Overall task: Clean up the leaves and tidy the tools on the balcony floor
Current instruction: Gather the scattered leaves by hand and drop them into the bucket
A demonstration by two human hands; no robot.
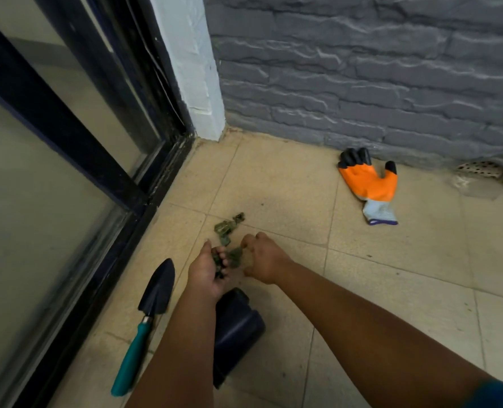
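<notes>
On the floor (391, 290), leaves (228, 225) lie centrally; trowel (147, 316) left beside the door track (144, 201); pot (235, 328) right of it; glove (369, 184) near the back wall (362, 69).

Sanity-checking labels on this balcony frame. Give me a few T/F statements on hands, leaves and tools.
1. The left hand holds gathered leaf pieces in its palm. True.
2. The trowel stands upright against the glass door. False: it lies flat on the floor tiles.
3. The right hand pinches a leaf piece. True.
4. The orange glove is worn on the right hand. False: it lies on the floor near the brick wall.
5. Loose leaves lie beyond the hands. True.
</notes>
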